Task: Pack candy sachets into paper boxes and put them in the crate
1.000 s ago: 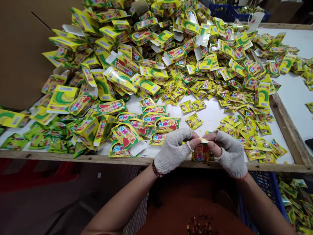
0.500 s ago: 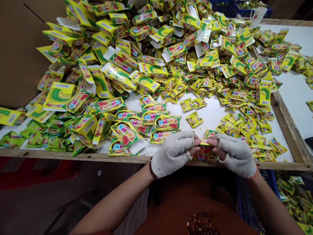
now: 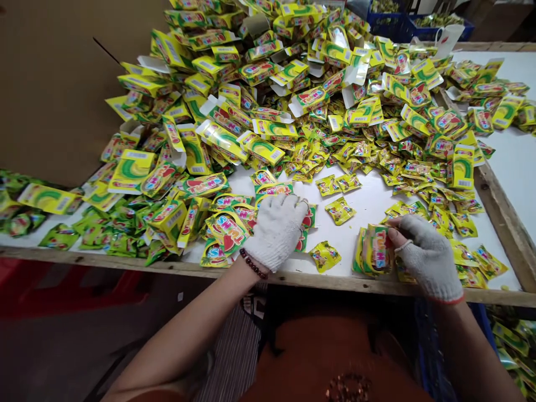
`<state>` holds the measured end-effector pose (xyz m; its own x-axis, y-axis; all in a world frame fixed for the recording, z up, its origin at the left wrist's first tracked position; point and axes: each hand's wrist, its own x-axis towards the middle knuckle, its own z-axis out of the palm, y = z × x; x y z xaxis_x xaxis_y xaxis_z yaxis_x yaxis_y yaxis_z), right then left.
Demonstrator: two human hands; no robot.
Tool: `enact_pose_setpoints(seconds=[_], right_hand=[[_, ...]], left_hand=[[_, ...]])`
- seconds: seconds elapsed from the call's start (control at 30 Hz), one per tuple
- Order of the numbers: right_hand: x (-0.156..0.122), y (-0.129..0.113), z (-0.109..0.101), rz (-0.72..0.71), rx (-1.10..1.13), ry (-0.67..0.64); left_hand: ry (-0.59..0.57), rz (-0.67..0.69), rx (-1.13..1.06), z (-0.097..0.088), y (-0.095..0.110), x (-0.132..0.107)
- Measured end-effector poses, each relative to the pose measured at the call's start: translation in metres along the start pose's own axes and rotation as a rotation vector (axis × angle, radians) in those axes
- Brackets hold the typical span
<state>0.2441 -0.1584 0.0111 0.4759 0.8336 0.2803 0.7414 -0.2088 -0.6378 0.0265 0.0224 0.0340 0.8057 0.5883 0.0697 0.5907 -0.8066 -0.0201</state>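
Observation:
My left hand (image 3: 277, 230), in a white knit glove, lies palm down on a flat yellow-green carton (image 3: 302, 223) at the front of a fanned row of cartons (image 3: 228, 223), its fingers curled over the carton's edge. My right hand (image 3: 425, 258), also gloved, pinches a filled yellow carton with red lettering (image 3: 376, 249) that rests on its side on the white table (image 3: 355, 212). A small yellow sachet (image 3: 325, 255) lies between the two hands, and two more sachets (image 3: 340, 210) lie just beyond.
A big heap of folded cartons (image 3: 259, 89) and loose sachets (image 3: 422, 167) covers the far and right parts of the table. A wooden rim (image 3: 318, 278) runs along the front edge and the right side (image 3: 505, 223). Blue crates (image 3: 391, 22) stand behind; brown cardboard (image 3: 50, 84) is at left.
The hands have parted. The left hand has gone up and left onto the row of flat cartons. The right hand has laid the filled carton down on the table to the right.

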Motion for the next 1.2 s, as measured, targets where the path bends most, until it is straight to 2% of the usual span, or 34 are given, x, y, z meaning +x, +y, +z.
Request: enact_pose_setpoints(seconds=[0.1,0.2,0.3,0.37,0.43,0.53,0.63,0.7,0.83,0.9,1.0,1.1,1.13,1.2], right_hand=[[0.001,-0.003,-0.001,-0.13,-0.105,0.14],[-0.002,-0.016,0.006,-0.18,-0.049,0.176],[-0.006,-0.032,0.02,-0.169,0.101,0.135],[-0.009,-0.04,0.032,-0.105,0.275,0.092],[-0.011,-0.044,0.043,-0.022,0.462,0.033],[-0.013,-0.043,0.052,0.05,0.61,-0.031],[-0.016,-0.036,0.053,0.074,0.598,-0.061],[-0.018,-0.033,0.05,0.069,0.538,-0.103],[-0.016,-0.034,0.039,-0.045,0.344,-0.229],[-0.012,-0.039,0.033,-0.094,0.265,-0.278],[-0.006,-0.044,0.03,-0.054,0.248,-0.241],[-0.003,-0.045,0.033,0.044,0.419,-0.207],[-0.003,-0.044,0.034,0.051,0.443,-0.209],[-0.004,-0.043,0.034,0.001,0.381,-0.215]], left_hand=[[-0.005,-0.019,0.044,0.003,-0.006,0.003],[0.047,-0.068,-0.133,0.007,-0.007,0.003],[0.118,-0.166,-0.664,0.009,0.001,-0.004],[0.134,-0.228,-1.121,0.012,0.015,-0.011],[0.126,-0.246,-1.487,0.017,0.031,-0.018],[0.129,-0.235,-1.728,0.028,0.052,-0.026],[0.132,-0.215,-1.738,0.04,0.057,-0.032],[0.13,-0.19,-1.637,0.045,0.053,-0.035],[0.102,-0.118,-1.395,0.045,0.043,-0.04],[0.135,-0.109,-1.331,0.041,0.042,-0.039],[0.149,-0.172,-1.416,0.036,0.045,-0.033],[0.065,-0.208,-1.66,0.033,0.048,-0.025],[0.044,-0.203,-1.687,0.032,0.048,-0.023],[0.052,-0.19,-1.603,0.029,0.046,-0.022]])
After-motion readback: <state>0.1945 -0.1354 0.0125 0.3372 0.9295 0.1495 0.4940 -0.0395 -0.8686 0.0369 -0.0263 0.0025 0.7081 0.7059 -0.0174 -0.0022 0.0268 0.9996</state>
